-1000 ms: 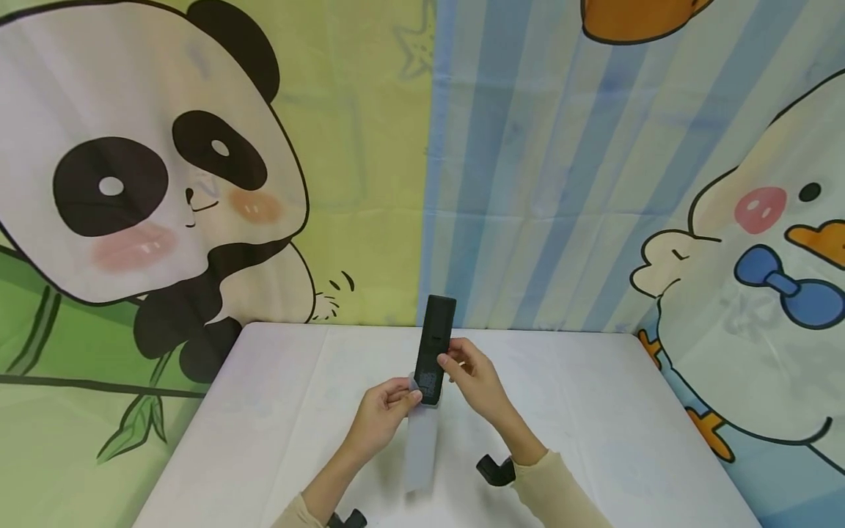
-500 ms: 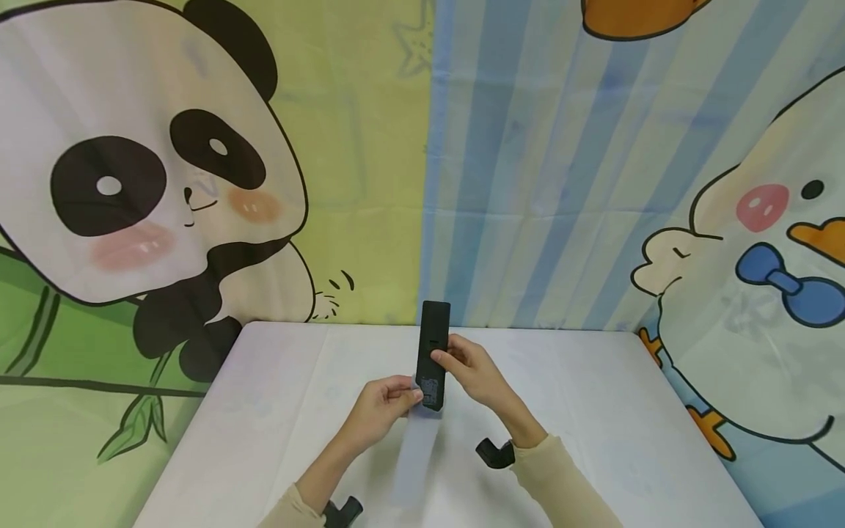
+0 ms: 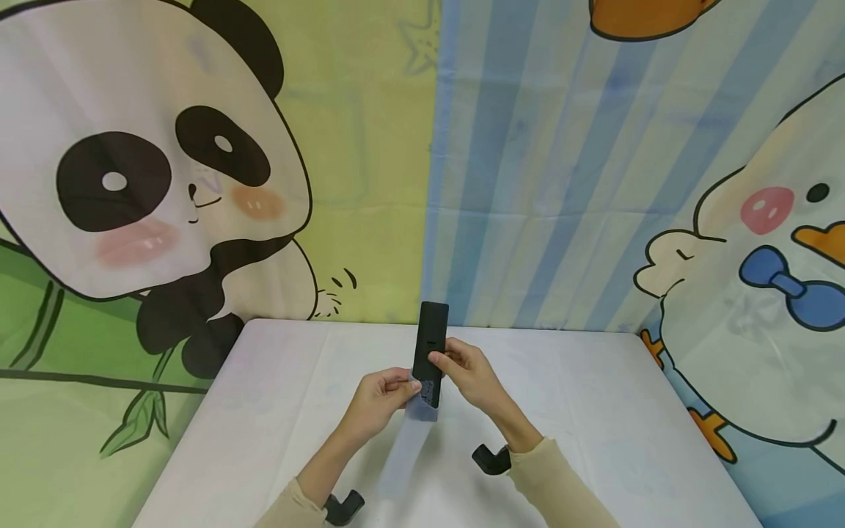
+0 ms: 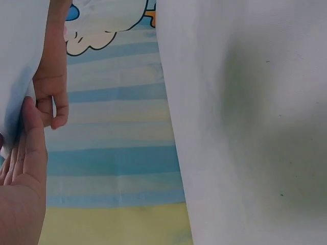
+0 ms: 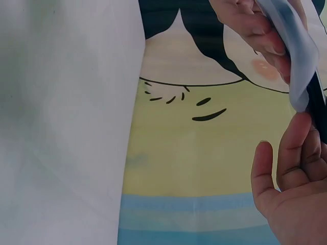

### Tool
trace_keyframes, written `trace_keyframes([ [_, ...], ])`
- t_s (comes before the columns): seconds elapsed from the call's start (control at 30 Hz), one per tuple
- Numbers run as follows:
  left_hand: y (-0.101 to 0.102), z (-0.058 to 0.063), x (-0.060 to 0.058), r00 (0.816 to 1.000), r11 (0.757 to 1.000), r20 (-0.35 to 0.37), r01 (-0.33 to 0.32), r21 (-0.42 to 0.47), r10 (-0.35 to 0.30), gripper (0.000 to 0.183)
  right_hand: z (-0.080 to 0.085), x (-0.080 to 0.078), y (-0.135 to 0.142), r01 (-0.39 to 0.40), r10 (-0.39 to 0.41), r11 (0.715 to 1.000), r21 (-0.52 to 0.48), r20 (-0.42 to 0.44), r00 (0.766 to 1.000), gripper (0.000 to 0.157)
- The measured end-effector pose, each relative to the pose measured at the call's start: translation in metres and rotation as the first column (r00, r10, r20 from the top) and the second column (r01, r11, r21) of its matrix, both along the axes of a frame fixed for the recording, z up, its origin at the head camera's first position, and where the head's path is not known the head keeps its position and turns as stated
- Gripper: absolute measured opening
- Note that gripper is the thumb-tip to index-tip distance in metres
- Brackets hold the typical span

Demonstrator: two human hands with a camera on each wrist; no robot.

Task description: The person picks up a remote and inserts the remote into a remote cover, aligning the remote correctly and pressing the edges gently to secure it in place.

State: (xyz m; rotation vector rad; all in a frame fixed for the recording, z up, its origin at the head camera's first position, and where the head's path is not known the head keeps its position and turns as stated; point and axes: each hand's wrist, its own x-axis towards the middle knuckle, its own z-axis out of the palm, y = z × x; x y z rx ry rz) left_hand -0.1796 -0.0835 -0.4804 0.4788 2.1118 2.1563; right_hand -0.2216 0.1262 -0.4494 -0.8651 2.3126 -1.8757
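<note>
In the head view a slim black remote control (image 3: 432, 330), its back with a small printed label facing me, stands nearly upright above the table. Its lower end is inside the mouth of a translucent whitish sleeve (image 3: 404, 458), whose long loose part hangs down toward me. My left hand (image 3: 376, 405) pinches the sleeve's mouth beside the remote's lower left edge. Thumb and fingers of my right hand (image 3: 477, 375) grip the remote's right side near its middle. The right wrist view shows the sleeve (image 5: 302, 51) bulging beside the dark edge of the remote (image 5: 319, 104).
A white-covered table (image 3: 568, 411) lies under both hands. Behind it hangs a cloth backdrop (image 3: 370, 183) with a panda and a duck. Black wrist-worn devices show at the left sleeve cuff (image 3: 304, 506) and the right sleeve cuff (image 3: 538, 462).
The sleeve's mouth has come up over the remote's lower end, covering part of the label. The sleeve's hanging end has swung left and toward me. The remote has dropped slightly.
</note>
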Motion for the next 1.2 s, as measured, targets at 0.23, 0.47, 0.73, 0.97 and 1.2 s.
trace_keyframes([
  [0.23,0.002,-0.004,0.004,1.0,0.999,0.006,-0.027,-0.039,0.027,0.032,-0.002,0.004,0.001,-0.016,0.017,1.0,-0.009,0.031,0.999,0.022],
  [0.47,0.004,-0.007,0.008,0.993,0.992,-0.001,-0.119,0.045,0.119,0.033,-0.015,0.012,0.008,-0.035,0.031,0.997,0.064,0.062,0.998,0.022],
  [0.73,-0.006,-0.006,0.006,0.996,0.996,0.036,-0.078,0.046,0.076,0.052,-0.027,0.015,0.013,-0.185,0.186,0.983,-0.02,0.028,0.982,0.015],
  [0.97,-0.015,0.001,-0.001,0.994,0.995,0.077,0.069,0.068,-0.074,0.071,-0.029,0.012,0.014,-0.227,0.228,0.973,-0.047,0.019,0.973,0.016],
  [1.2,-0.013,0.004,-0.004,0.992,0.992,0.013,0.126,0.01,-0.126,0.07,-0.029,0.015,0.006,-0.165,0.218,0.947,-0.277,0.172,0.961,0.026],
])
